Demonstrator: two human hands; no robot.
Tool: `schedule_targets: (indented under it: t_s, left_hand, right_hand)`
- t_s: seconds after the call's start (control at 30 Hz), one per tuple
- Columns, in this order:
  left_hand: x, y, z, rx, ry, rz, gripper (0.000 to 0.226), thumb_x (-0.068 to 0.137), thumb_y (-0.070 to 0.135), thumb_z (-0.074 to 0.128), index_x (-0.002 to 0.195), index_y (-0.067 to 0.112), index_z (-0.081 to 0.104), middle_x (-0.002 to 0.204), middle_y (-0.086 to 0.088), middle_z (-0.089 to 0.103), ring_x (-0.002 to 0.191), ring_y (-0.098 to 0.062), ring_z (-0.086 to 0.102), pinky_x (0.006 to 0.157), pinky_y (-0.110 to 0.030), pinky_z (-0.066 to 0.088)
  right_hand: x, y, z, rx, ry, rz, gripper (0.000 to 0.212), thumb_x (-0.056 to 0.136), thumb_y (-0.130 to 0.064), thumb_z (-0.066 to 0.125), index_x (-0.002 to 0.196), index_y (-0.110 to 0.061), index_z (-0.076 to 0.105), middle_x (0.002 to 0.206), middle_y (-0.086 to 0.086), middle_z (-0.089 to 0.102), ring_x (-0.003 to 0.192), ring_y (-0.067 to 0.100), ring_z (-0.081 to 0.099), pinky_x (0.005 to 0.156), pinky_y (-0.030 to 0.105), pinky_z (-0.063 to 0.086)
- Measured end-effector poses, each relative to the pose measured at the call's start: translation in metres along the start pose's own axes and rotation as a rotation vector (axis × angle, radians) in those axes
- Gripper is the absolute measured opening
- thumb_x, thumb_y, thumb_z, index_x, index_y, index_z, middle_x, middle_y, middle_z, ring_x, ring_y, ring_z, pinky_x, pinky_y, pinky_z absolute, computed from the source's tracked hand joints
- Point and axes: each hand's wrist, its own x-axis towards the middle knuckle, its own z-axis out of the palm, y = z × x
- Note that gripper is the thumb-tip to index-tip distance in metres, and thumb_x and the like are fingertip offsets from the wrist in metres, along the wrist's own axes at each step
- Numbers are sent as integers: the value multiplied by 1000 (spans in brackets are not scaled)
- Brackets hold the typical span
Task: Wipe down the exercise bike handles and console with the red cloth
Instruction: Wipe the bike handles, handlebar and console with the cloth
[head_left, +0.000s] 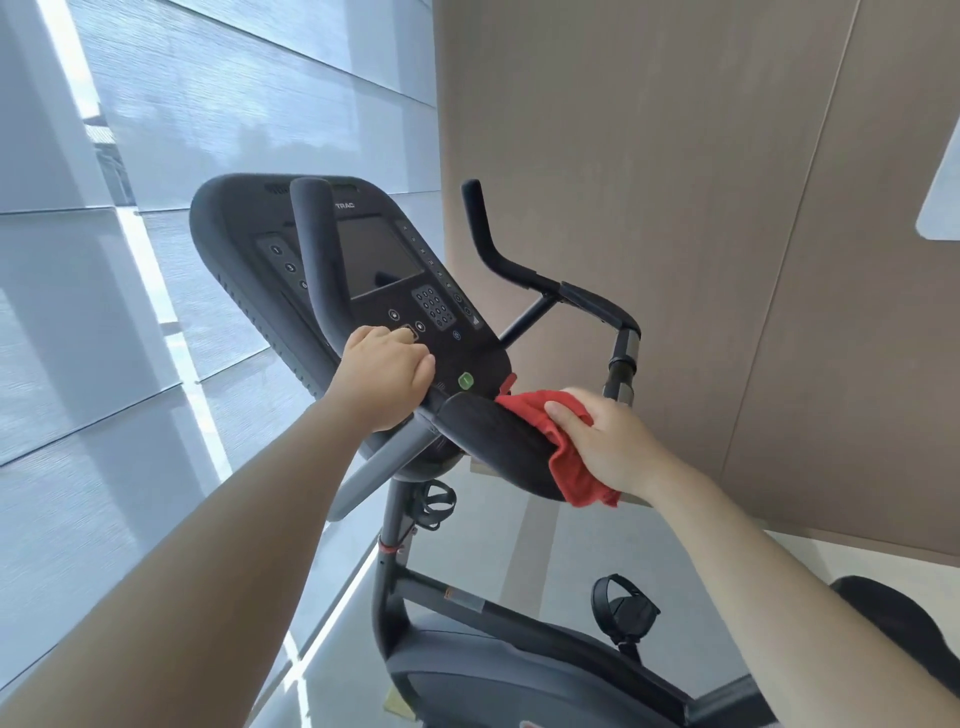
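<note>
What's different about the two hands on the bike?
The left hand grips the left handle and has no cloth; the right hand holds the red cloth. The left hand sits higher, beside the console buttons; the right hand is lower, pressing the cloth on the black ledge under the console. Both are bare and reach out to the bike.

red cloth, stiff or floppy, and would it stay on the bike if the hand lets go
Probably floppy: the red cloth bunches in folds under the right hand, and its loose end hangs limp off the black ledge. Likely light, since it drapes thin. It might well slip off that smooth, sloping edge if released.
</note>
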Motion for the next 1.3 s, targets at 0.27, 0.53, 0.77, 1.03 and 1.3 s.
schedule_targets:
  t_s: [0.27,0.53,0.77,1.03,1.3]
  left_hand:
    - [2,2,5,46,36,-56,47,80,34,5,54,17,41,63,1,40,64,-23,39,72,-31,26]
    - [1,2,5,32,35,-60,46,81,33,7,54,16,41,63,0,43,65,-23,40,73,-30,22]
    - [1,0,7,24,85,-40,44,81,32,10,51,17,38,60,0,44,61,-23,39,71,-29,20]
    - [-3,-2,0,-36,94,22,40,83,34,13,56,19,38,63,0,39,60,-26,42,70,-32,26]
    - [-2,-19,-2,-75,39,195,51,86,37,18,63,13,57,67,-8,56,63,-31,56,72,-38,41]
  right_hand:
    - [2,-18,8,-52,12,-117,34,97,-43,36,122,-28,53,118,-8,58,107,13,52,89,25,38]
    - [-17,0,19,-89,168,-243,41,94,-45,35,123,-25,54,125,-9,54,115,11,50,94,21,39]
    - [-30,-25,36,-71,195,-296,42,94,-49,32,129,-33,49,136,-14,46,124,6,43,104,30,36]
    - [-38,-35,49,-76,451,-122,34,94,-42,40,113,-21,59,112,-10,56,105,10,54,89,10,37]
    - [-18,-94,91,-247,557,-73,45,93,-48,33,125,-25,53,127,-6,52,116,12,48,101,27,36]
